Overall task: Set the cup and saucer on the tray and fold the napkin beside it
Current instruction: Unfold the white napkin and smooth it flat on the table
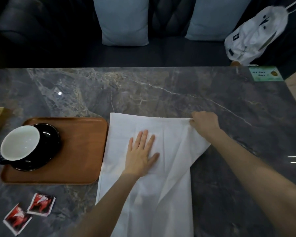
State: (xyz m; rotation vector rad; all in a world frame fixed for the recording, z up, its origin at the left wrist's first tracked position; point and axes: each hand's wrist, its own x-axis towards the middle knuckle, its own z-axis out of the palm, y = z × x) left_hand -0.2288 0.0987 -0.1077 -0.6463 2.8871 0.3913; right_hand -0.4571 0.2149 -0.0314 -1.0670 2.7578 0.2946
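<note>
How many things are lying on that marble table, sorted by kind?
Brown wooden tray: 1
Black cup with white inside: 1
Black saucer: 1
White cloth napkin: 1
Red and white sachets: 2
Green card: 1
Total: 7

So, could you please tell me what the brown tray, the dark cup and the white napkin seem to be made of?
Brown rectangular tray: looks like wood, matt, faint grain. Dark cup with white inside: probably glazed ceramic, glossy highlights. White napkin: woven cloth by its soft creases, though thick paper cannot be excluded.
</note>
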